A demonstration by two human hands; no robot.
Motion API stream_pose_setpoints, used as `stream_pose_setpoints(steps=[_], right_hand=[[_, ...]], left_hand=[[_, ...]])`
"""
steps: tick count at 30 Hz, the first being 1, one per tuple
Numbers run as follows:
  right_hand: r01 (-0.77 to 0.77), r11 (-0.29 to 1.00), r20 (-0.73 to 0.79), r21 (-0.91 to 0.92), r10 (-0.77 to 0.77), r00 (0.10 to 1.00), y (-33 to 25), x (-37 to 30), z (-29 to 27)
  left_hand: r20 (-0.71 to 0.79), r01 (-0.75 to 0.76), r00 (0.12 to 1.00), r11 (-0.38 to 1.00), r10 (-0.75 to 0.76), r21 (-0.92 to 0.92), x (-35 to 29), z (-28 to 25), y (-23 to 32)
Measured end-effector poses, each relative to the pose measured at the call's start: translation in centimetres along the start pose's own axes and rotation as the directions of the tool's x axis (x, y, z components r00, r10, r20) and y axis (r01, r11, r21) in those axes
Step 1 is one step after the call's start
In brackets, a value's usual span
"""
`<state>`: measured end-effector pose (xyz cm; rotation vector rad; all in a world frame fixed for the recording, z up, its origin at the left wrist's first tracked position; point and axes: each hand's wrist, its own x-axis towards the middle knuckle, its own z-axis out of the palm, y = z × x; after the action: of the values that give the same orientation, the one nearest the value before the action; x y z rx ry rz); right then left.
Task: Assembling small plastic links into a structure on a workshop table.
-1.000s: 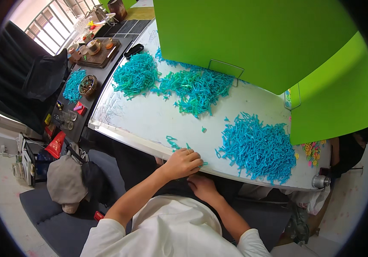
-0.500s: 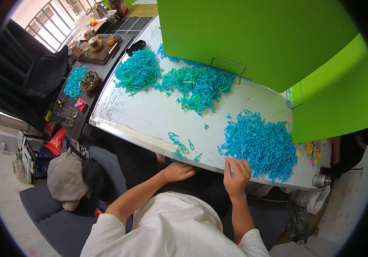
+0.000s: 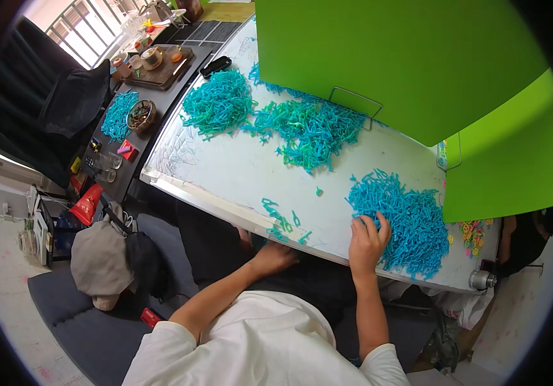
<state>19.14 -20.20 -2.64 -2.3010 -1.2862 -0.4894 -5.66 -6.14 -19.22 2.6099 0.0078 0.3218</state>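
My right hand is at the left side of a big heap of small bright-blue plastic pieces, on the near right of the white table. Its fingers are curved and somewhat apart at the heap's edge, and no piece shows in them. My left hand is low at the table's near edge, blurred, with its fingertips hard to make out. Just beyond it lies a small scatter of green and teal pieces. One lone green piece sits between that scatter and the blue heap.
Two blue-green heaps, one at left and one mid-table, lie farther back. Large green panels stand over the far right. Multicoloured bits lie at right. A dark side table holds a bowl and tea things.
My right hand has moved forward to the blue heap, and its fingers have spread. The left hand has shifted slightly below the table edge. The whole view has shifted a little.
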Motion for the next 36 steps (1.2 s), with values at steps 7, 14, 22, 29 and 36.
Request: stream_pose_setpoints(steps=[7,14,22,29,36], right_hand=[[-0.029,0.905,0.098,0.425,-0.014,0.995,-3.7,2.7,2.0],[0.031,0.897,0.249,0.440,-0.155,0.956,-6.4,3.9,6.0],[-0.182,0.715,0.315,0.675,-0.056,0.947,-9.7,-2.1,0.8],[-0.202,0.598,0.247,0.776,0.007,0.969,-11.3,-4.4,-0.2],[-0.189,0.495,0.193,0.848,0.042,0.980,-10.8,-5.9,-1.3]], left_hand=[[-0.445,0.055,0.895,0.997,-0.024,0.056,1.1,-13.5,5.5],[-0.288,0.459,0.864,0.881,-0.413,0.112,7.9,-15.3,5.0],[-0.315,0.194,0.924,0.976,-0.215,-0.097,5.7,-13.5,7.2],[-0.403,0.047,0.905,0.972,-0.138,-0.229,3.6,-12.7,6.5],[-0.421,-0.035,0.906,0.983,-0.045,-0.178,2.0,-12.8,7.1]])
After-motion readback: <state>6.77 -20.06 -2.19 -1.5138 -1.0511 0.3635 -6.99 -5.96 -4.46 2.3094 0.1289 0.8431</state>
